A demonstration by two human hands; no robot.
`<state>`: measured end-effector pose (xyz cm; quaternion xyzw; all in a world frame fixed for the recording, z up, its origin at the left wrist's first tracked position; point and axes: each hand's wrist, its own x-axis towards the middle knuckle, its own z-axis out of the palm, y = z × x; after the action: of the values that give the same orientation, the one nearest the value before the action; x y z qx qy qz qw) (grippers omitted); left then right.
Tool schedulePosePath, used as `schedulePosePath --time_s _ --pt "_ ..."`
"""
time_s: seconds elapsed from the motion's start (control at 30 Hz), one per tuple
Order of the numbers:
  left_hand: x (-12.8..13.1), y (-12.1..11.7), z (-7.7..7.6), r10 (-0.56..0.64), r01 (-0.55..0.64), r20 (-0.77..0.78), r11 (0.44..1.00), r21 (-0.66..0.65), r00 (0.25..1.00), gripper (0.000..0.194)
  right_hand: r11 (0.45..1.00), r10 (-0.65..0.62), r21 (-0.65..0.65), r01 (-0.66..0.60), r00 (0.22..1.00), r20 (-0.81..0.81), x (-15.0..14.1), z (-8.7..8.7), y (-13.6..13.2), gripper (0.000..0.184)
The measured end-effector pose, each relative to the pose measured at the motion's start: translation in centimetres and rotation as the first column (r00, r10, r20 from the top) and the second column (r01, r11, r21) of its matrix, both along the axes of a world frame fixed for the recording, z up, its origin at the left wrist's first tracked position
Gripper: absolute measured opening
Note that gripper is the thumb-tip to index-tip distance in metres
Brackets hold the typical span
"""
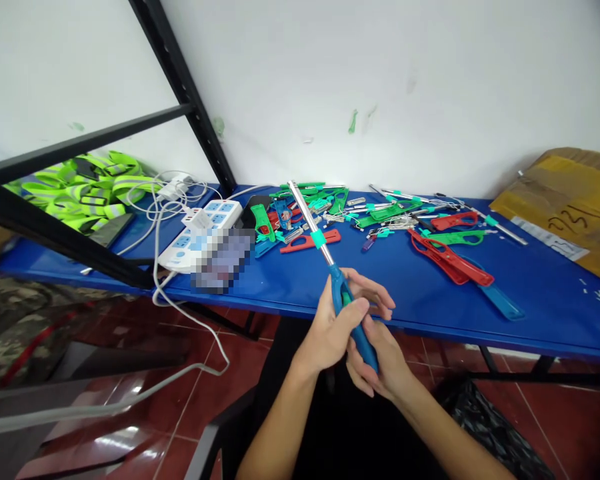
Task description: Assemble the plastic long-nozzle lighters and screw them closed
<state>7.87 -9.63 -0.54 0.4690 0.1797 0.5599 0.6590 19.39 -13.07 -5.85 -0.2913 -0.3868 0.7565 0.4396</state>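
Observation:
Above the front edge of the blue table, both my hands hold a long-nosed lighter [364, 343] with a blue handle, a green trigger and a silver metal tube pointing up and away. A strip of teal tape wraps the tube. My left hand [330, 333] grips the handle near the trigger, thumb laid across it. Lower down, my right hand [383, 353] closes round the handle's end. Beyond them lie red handle shells [450, 260], a green handle shell [455, 237] and a blue handle shell [503, 300]. Several metal tubes and small lighter parts [330, 207] are heaped near the wall.
A white power strip [183, 247] with tangled cables and a pixelated phone-like object [223, 260] are at left. Neon yellow reflective straps [95, 190] lie behind a black metal frame [180, 73]. A taped cardboard box [563, 207] stands at right. A white cable hangs below the table.

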Motion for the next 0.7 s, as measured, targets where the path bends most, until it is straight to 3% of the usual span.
schedulePosePath --time_s 0.1,0.2,0.3,0.4,0.47,0.57,0.7 --pt "0.8 -0.6 0.1 0.105 -0.106 -0.078 0.994 -0.017 0.991 0.018 0.995 0.100 -0.026 -0.101 0.994 -0.040 0.7 -0.5 0.7 0.068" --pt "1.1 -0.9 0.5 0.131 -0.135 -0.300 0.991 0.007 0.945 0.010 0.983 0.176 -0.046 -0.176 0.984 -0.008 1.6 -0.5 1.4 0.069" --pt "0.7 -0.9 1.0 0.156 -0.138 -0.446 0.988 0.071 0.881 0.008 0.993 0.111 -0.049 -0.110 0.993 0.024 2.0 -0.2 1.6 0.066" --pt "0.0 -1.0 1.4 0.107 -0.099 -0.393 0.994 0.041 0.913 0.004 1.000 -0.004 0.010 0.003 0.997 0.079 1.6 0.3 1.4 0.066" --pt "-0.2 -1.2 1.4 0.073 -0.079 -0.266 0.997 -0.015 0.961 0.020 0.992 -0.047 0.121 0.027 0.985 0.166 1.3 0.7 1.1 0.062" --pt "-0.1 -1.4 1.1 0.210 -0.218 -0.078 0.970 -0.111 0.975 0.037 0.934 -0.166 0.356 0.031 0.919 0.357 0.9 1.3 0.8 0.059" --pt "0.6 -1.6 -0.1 0.381 -0.383 -0.046 0.915 -0.123 0.924 0.043 0.848 -0.295 0.530 -0.012 0.821 0.489 1.0 2.1 0.5 0.065"
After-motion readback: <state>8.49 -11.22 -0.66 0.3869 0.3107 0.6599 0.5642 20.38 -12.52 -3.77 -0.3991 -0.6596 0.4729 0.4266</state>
